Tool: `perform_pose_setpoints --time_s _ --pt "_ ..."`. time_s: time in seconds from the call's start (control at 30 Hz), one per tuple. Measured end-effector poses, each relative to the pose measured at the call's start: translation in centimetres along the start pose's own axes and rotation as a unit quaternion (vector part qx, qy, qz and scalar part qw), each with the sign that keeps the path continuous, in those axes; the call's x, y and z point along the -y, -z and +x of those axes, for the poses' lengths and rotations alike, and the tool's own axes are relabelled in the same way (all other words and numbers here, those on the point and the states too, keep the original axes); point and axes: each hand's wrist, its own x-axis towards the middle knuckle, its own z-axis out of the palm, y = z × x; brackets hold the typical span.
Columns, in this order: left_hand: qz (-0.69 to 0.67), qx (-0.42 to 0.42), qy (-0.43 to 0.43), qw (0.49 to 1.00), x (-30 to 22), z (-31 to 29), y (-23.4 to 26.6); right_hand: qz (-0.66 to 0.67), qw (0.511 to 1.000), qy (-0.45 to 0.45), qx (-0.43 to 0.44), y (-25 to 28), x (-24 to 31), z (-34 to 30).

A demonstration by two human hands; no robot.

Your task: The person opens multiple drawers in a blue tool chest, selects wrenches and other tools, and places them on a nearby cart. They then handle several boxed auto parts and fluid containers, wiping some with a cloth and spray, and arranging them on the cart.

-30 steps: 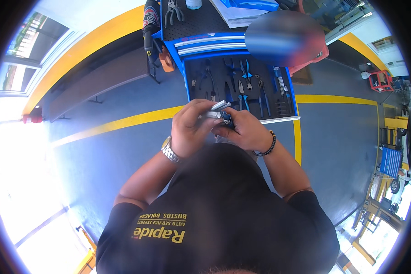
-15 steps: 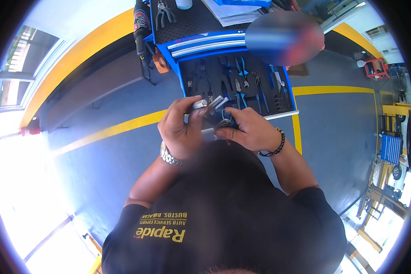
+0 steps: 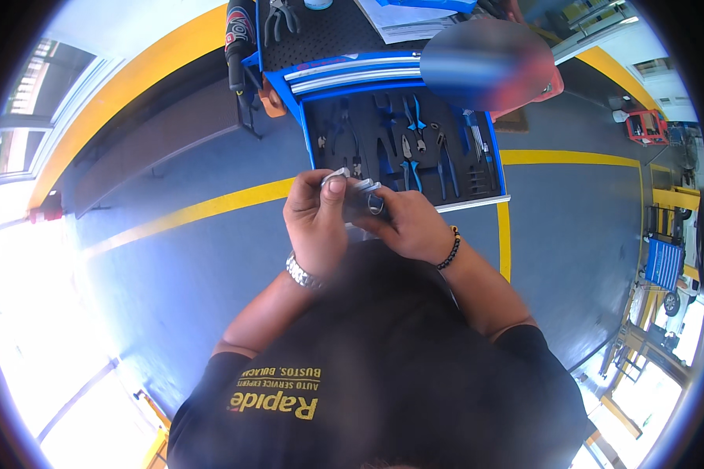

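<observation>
Clearly this is two-handed fingertip work, done in front of the pulled-out drawer, by its near edge and toward the left end of it. The left hand's grip is a pinch: thumb and bent forefinger are pressed on a silver metal piece. The right hand has its grip closed round a dark blue holder with a thin wire ring on it; its lower fingers are hidden, so I cannot tell how far they wrap. Between the two hands stand more silver bars, slanting up toward the drawer. Whether the pinched piece is joined to the holder is too blurred to tell.

To handle this well, I would let the right hand act as a steady clamp and leave the fine movement to the left. Smooth metal like this probably slips when held only at its tip, so a pinch lower down should give better control. Keeping the wire ring clear of the bars seems wise, as it could snag. It would also help to work a little further over the drawer's near edge, so that anything dropped lands on the black foam, beside the blue-handled pliers, rather than on the floor.
</observation>
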Motion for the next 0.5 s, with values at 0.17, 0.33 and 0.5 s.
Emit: perform_pose_setpoints --time_s 0.17,0.33,0.5 --pt "-0.01 0.13 0.02 0.991 -0.1 3.1 0.4 -0.087 0.983 -0.063 0.147 2.5 -1.9 0.9" --pt "0.181 0.242 0.066 0.951 2.0 4.6 -0.4 -0.111 0.972 -0.089 0.188 1.6 -5.3 0.0" --pt "0.255 0.294 0.116 0.914 5.6 5.1 -2.7 -0.069 0.976 -0.106 0.179 1.1 -8.4 -0.5"
